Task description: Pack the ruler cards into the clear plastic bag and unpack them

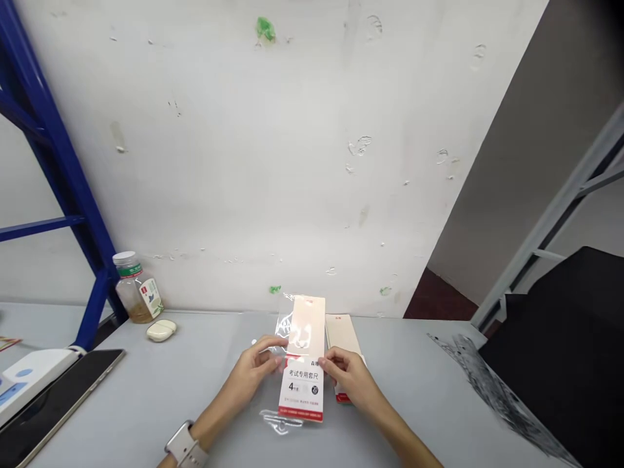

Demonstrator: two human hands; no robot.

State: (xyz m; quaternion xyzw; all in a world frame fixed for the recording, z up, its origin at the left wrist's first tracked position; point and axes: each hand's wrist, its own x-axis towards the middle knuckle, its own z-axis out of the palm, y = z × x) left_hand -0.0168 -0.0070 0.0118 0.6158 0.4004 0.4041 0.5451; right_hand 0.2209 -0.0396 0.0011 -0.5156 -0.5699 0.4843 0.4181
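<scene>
A tall ruler-set card pack [301,383], beige above and white with a red bottom band below, lies between my hands. Clear plastic film [284,325] sticks out past its left side. My left hand [256,370] is at the left edge, its fingers curled in on the film beside the card. On the other side, my right hand [348,374] pinches the card's right edge between thumb and fingers. A second beige pack [344,328] lies partly under my right hand. Another bit of clear plastic [280,421] shows below the card's lower left corner.
The grey table [195,370] meets a white wall. At left are a clear jar [136,292], a cream oval case [161,330], a dark phone-like slab [63,390] and a blue metal frame [58,149]. Crumpled plastic [487,370] and a black object [560,351] are at right.
</scene>
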